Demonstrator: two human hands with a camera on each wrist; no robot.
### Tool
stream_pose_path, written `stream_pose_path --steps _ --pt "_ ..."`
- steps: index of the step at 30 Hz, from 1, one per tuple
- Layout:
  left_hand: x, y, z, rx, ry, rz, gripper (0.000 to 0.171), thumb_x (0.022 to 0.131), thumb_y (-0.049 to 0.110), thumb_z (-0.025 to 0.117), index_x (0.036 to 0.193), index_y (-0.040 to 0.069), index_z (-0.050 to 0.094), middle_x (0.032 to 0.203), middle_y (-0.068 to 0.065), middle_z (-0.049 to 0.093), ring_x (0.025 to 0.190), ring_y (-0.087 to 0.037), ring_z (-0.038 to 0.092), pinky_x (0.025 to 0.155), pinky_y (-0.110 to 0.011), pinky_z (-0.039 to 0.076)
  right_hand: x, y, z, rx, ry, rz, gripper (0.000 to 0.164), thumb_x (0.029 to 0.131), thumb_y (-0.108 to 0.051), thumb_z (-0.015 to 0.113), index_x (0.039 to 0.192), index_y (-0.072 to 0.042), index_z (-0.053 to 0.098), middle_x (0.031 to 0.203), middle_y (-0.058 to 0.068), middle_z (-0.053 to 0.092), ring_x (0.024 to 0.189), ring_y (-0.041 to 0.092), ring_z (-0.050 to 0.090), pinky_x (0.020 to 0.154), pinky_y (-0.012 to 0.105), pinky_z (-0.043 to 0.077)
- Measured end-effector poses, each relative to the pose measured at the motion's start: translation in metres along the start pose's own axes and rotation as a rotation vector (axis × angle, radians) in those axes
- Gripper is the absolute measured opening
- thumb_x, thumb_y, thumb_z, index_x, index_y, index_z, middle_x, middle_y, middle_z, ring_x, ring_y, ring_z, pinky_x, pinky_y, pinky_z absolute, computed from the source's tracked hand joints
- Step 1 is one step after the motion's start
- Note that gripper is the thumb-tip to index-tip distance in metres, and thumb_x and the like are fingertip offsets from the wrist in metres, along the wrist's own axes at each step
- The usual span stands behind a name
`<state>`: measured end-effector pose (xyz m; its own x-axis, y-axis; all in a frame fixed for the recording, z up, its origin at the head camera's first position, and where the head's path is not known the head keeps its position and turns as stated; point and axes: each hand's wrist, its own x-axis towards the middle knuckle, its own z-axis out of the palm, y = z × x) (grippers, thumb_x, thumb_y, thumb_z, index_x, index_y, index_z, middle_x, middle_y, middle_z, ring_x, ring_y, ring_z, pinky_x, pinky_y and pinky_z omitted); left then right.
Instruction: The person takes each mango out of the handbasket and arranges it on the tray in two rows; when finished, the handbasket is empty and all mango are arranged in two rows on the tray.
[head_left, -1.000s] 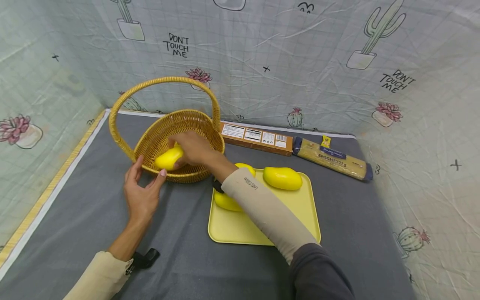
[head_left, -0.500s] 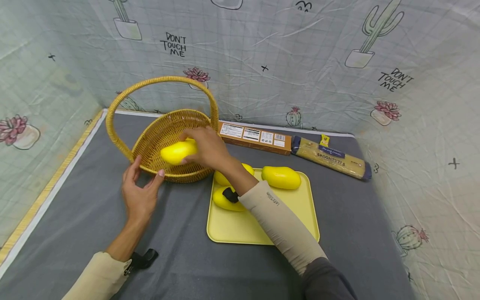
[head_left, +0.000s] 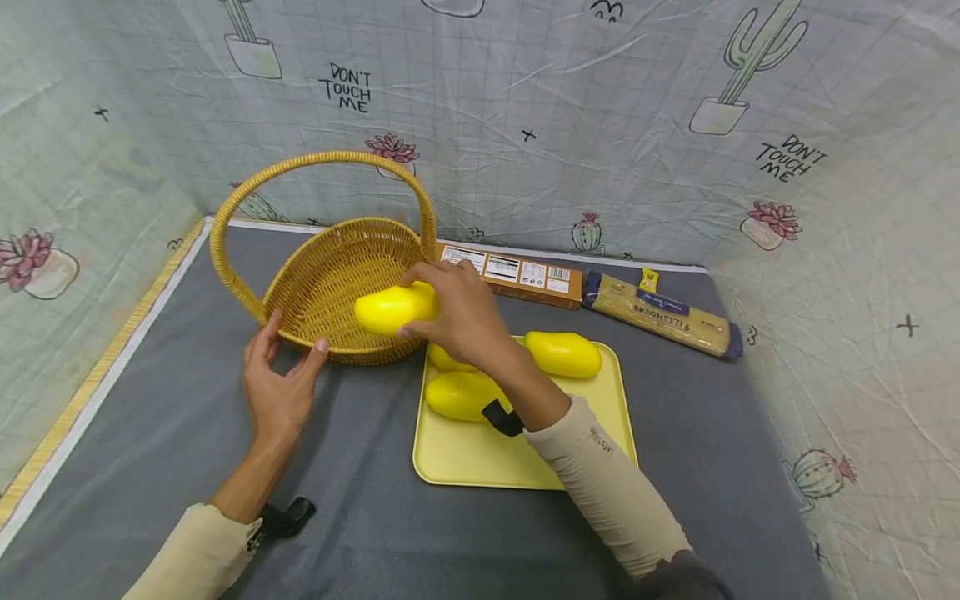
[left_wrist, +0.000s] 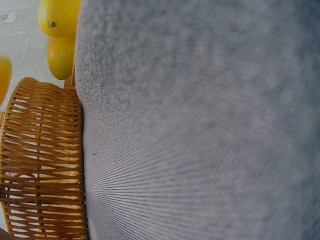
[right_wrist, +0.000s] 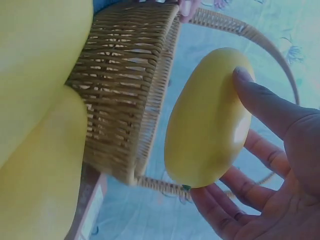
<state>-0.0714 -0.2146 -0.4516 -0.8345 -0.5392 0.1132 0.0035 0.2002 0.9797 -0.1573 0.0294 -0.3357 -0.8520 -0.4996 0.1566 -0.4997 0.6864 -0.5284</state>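
Observation:
My right hand [head_left: 468, 317] holds a yellow mango [head_left: 393, 310] between thumb and fingers, over the front right of the wicker basket [head_left: 360, 250]. In the right wrist view this mango [right_wrist: 207, 120] appears above the basket's rim, its small green stem end by the fingers. No fruit shows inside the basket. My left hand [head_left: 281, 387] rests at the basket's front left rim, thumb and fingers spread apart and fingertips right at the edge. On the yellow tray [head_left: 480, 471] lie more mangoes [head_left: 562, 354], partly covered by my right arm.
A brown box [head_left: 517, 279] lies behind the tray along the back wall. To its right lies a spaghetti pack [head_left: 660, 317], with a small yellow packet [head_left: 649, 280] behind it. The basket's tall handle [head_left: 322, 158] arches over its opening.
My right hand has lifted the mango up from inside the basket and moved it right, toward the tray. The left hand has stayed at the rim.

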Motion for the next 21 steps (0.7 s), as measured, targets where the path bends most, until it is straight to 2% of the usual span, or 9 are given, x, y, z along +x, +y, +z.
stream_pose_path --steps 3,8,14,21 --pt "0.0 0.0 0.0 0.0 -0.001 0.003 0.079 0.092 0.017 0.084 0.162 0.018 0.046 0.161 -0.006 0.042 0.15 -0.03 0.039 0.099 -0.016 0.058 -0.012 0.005 -0.007 0.005 0.019 0.006 0.057 0.081 -0.04 0.093 0.131 -0.024 0.071 0.132 -0.003 0.072 0.119 0.022 0.058 0.114 0.042 0.043" --pt "0.001 -0.001 0.0 -0.012 0.008 0.003 0.079 0.092 0.017 0.084 0.161 0.017 0.047 0.161 -0.008 0.042 0.149 -0.03 0.04 0.095 -0.011 0.057 -0.031 0.014 -0.017 0.024 0.044 0.016 0.055 0.082 -0.037 0.093 0.13 -0.023 0.07 0.135 -0.002 0.072 0.134 0.022 0.059 0.128 0.048 0.032" --pt "0.001 -0.001 0.001 -0.008 0.014 0.005 0.078 0.092 0.016 0.084 0.161 0.017 0.048 0.161 -0.008 0.043 0.149 -0.032 0.041 0.096 -0.013 0.058 -0.054 0.026 -0.026 0.046 0.07 0.084 0.053 0.082 -0.035 0.094 0.129 -0.024 0.071 0.138 -0.002 0.07 0.138 0.026 0.054 0.128 0.051 0.032" --pt "0.001 0.0 0.001 -0.01 0.014 0.016 0.077 0.092 0.016 0.083 0.161 0.016 0.048 0.161 -0.008 0.043 0.149 -0.032 0.041 0.091 -0.009 0.056 -0.086 0.041 -0.034 0.0 0.098 0.14 0.056 0.08 -0.036 0.095 0.13 -0.023 0.072 0.133 0.001 0.071 0.126 0.03 0.055 0.112 0.051 0.044"
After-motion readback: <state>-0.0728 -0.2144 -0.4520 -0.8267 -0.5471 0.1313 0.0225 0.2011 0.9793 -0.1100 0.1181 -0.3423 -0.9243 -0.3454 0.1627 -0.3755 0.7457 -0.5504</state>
